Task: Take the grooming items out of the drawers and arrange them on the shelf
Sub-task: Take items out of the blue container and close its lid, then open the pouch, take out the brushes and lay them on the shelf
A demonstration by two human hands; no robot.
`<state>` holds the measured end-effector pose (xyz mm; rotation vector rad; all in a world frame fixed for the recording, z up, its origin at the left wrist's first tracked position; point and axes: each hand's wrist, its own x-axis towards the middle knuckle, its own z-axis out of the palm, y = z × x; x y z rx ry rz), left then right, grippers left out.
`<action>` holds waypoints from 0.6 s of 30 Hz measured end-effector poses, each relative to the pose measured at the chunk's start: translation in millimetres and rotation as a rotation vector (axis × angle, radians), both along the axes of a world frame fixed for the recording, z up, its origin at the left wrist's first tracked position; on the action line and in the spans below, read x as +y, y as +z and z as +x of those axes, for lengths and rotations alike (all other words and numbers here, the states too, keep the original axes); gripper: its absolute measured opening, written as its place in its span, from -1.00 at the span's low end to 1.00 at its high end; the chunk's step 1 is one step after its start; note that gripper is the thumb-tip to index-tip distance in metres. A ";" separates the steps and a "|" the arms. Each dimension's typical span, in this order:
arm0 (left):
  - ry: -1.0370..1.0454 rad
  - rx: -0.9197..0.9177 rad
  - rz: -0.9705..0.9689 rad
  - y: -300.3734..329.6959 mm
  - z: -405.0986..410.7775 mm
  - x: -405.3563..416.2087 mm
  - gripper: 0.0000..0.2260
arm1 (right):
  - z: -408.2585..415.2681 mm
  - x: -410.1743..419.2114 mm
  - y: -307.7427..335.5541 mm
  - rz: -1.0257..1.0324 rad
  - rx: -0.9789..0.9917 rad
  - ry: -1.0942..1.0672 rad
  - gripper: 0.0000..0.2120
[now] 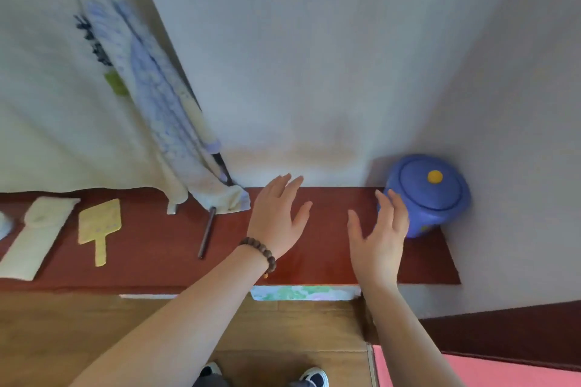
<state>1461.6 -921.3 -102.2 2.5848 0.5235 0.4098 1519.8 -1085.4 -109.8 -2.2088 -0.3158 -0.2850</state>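
A long red-brown shelf [323, 264] runs along the white wall. A round blue pot with a yellow knob [430, 195] stands at its right end, in the corner. My right hand [379, 236] is open beside the pot's left side, fingers close to it or just touching. My left hand [278, 217], with a bead bracelet on the wrist, hovers open over the shelf's middle. Further left lie a dark pencil-like stick [207, 232], a yellow paddle-shaped item [100, 228] and a cream pouch [34, 236]. No drawers are in view.
A pale curtain [63, 88] and a blue-patterned cloth [163, 116] hang over the shelf's left part. Wooden floor [94, 330] lies below, a pink surface [503, 371] at lower right, a floral-patterned item [305, 292] under the shelf edge. My shoes show at the bottom.
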 end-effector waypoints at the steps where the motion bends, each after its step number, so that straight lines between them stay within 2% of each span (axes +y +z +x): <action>1: 0.036 0.017 0.002 -2.8 -17.5 13.8 -0.57 | -10.9 13.9 -2.1 -0.009 0.019 0.043 -0.52; 6: 0.188 0.029 0.008 -19.5 -101.3 86.1 -0.60 | -72.3 85.7 -18.2 -0.103 0.108 0.236 -0.59; 10: 0.279 0.108 0.013 -34.1 -162.3 148.2 -0.55 | -123.1 147.2 -32.5 -0.170 0.154 0.337 -0.59; 18: 0.279 0.212 -0.018 -47.2 -271.6 267.0 -0.56 | -200.7 252.8 -39.7 -0.248 0.232 0.278 -0.60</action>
